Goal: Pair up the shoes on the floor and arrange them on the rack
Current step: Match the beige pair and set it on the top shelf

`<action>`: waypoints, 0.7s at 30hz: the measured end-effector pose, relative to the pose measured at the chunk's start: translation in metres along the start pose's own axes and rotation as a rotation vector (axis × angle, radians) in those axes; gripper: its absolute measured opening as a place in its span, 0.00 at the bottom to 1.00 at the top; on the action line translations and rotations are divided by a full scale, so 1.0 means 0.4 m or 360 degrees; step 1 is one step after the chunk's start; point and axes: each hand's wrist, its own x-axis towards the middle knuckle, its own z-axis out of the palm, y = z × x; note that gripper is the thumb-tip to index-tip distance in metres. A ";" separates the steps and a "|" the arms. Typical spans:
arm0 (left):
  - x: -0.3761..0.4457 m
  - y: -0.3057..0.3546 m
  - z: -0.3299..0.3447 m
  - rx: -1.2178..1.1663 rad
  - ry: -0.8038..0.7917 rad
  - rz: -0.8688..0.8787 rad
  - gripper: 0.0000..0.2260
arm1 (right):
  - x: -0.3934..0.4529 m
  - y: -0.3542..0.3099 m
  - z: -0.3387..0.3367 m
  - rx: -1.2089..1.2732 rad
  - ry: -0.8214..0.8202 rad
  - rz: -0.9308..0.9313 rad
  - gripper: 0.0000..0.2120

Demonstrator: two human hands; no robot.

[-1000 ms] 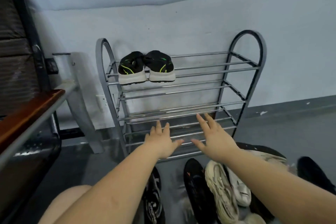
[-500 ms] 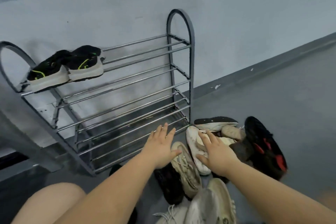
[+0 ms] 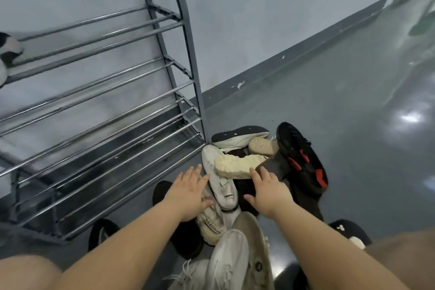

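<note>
Both my hands are out over the shoe pile and neither grip has anything in it. My left hand (image 3: 188, 192) is flat with the fingers spread, hovering over the near end of a white sneaker (image 3: 217, 179) that lies on its side with its sole facing the rack. My thumb sits right by its tongue, but I can't tell if I'm actually touching it. My right hand (image 3: 268, 192) is open too, fingers stretched forward, with the fingertips at the edge of a cream sole (image 3: 237, 166) turned up on top of the heap. Looks like touching, though I wouldn't swear to it.

The pile sits on the grey floor (image 3: 353, 125) just beside the right foot of the rack (image 3: 179, 37). Past my right hand there's a black shoe with red bits on the sole (image 3: 303, 155), tipped up on edge, and a dark brown shoe (image 3: 280, 167) leaning against it. At the far end a dark-soled white shoe (image 3: 240, 134) lies upside down near the rack's leg. Closer to me, under my wrists, there's a beige sneaker with lettering on the heel (image 3: 211, 226), a couple of pale shoes (image 3: 235, 259) and a black one (image 3: 188, 240) below my left forearm.

The rack's bars are mostly bare. At the far left of the top shelf I can just see part of a black and white shoe (image 3: 8, 47), cut off by the frame edge.
</note>
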 end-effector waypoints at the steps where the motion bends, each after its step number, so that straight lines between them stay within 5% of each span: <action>1: 0.017 -0.010 0.006 0.0049 -0.0024 0.0022 0.34 | 0.009 0.013 0.001 -0.0014 -0.0015 0.0023 0.36; 9: 0.169 -0.081 0.012 -0.0039 0.0071 0.0026 0.32 | 0.195 0.084 -0.097 -0.0177 0.0074 0.0141 0.33; 21: 0.408 -0.065 0.084 -0.0963 -0.0125 -0.0186 0.29 | 0.415 -0.021 0.027 -0.0014 -0.0208 -0.0075 0.32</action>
